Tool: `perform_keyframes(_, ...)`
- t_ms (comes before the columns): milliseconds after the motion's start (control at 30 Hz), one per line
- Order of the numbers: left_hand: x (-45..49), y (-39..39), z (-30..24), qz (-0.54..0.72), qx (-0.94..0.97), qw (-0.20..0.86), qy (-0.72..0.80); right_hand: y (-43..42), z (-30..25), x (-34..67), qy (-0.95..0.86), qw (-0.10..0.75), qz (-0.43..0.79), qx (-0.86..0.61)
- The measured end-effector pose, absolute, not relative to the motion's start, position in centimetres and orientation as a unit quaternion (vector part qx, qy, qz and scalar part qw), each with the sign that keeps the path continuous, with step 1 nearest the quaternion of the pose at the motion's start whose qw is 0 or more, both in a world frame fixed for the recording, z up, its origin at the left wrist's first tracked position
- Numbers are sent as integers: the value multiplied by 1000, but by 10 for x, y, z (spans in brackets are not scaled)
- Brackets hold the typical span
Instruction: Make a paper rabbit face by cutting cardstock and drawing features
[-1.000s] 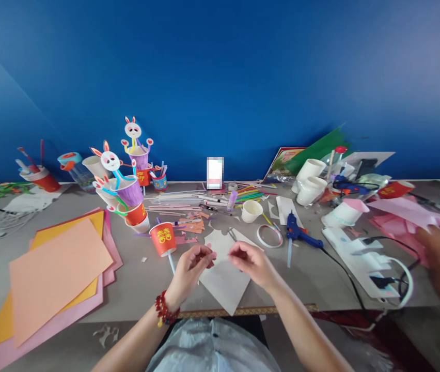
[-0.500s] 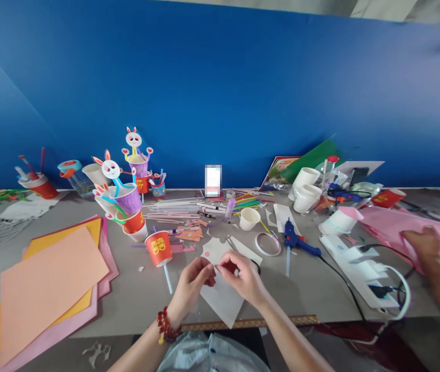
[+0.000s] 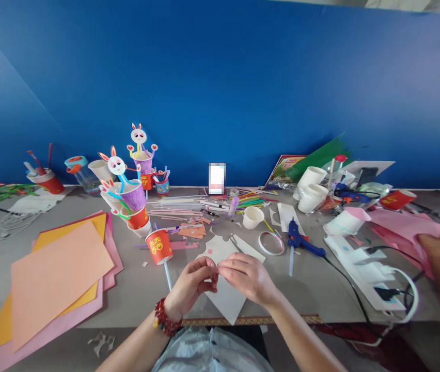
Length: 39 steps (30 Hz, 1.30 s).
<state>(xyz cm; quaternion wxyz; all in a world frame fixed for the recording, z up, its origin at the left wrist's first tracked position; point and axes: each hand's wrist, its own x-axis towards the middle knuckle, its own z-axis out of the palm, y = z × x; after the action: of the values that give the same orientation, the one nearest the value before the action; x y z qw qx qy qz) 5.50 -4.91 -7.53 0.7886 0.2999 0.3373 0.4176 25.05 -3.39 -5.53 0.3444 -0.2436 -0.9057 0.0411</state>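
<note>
Two hands of yours are right up against each other at the middle of the table, left hand [image 3: 198, 279] and right hand [image 3: 248, 278] with fingers curled in and fingertips meeting. Can't tell if you've got anything pinched in there tbh; if you do, it's too small to make out, so I won't call the grip either way. Your white sheet [image 3: 231, 306] lies on the table just below them, one corner pointing back at you, its upper part partly hidden by your hands.

Off to your left you've got a red cup [image 3: 159, 246] with gold characters, tilted, a pale blue straw [image 3: 168, 278] sticking out its bottom end. Further left is a pile of coloured paper with a peach sheet [image 3: 59, 284] on top, and behind the cup sits a rabbit figure [image 3: 116, 165] on stacked cups.

On your right, a roll of tape [image 3: 271, 253] lies flat near a blue glue gun [image 3: 301, 243], with a plain white cup [image 3: 253, 219] beyond the tape and a purple glue stick [image 3: 233, 206] beside that cup. Past the power strip [image 3: 354, 271], a co-worker's hand [image 3: 439, 250] is on some pink paper [image 3: 398, 223].
</note>
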Motion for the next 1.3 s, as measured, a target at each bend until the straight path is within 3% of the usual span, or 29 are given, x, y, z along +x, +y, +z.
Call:
perform_keyframes(100,55,-49,-76,437,297,773,350,-15,-52,262,-896,341,27,-281)
perform_keyframes(200,55,-51,-73,473,313,744,354,28,-46,276,-817,351,-56,-453)
perform_keyframes(267,55,-52,-71,486,336,728,347,63,-43,281,-744,313,-95,-582)
perform_keyframes(333,55,-53,-69,493,362,713,344,95,-42,281,-716,273,-60,-639)
perform_keyframes(600,35,-44,-59,574,434,580,382,133,-34,268,-745,306,97,-584)
perform_keyframes(700,30,-32,-48,622,451,513,383,105,-28,260,-758,345,214,-510)
perform_keyframes(767,33,-21,-37,639,460,480,386,77,-27,249,-704,386,460,-378)
perform_keyframes(833,41,-10,-24,654,474,434,398,49,-31,235,-637,342,621,-304)
perform_keyframes(900,54,-1,-12,670,497,412,366,25,-36,221,-583,324,691,-278)
perform_keyframes(967,66,4,-2,653,502,482,299,10,-42,211,-541,355,714,-266)
perform_keyframes(1133,85,8,11,636,382,632,223,-4,-46,199,-594,373,639,-315)
perform_keyframes(1300,78,46,10,670,317,609,282,-7,-46,211,-722,394,255,-509)
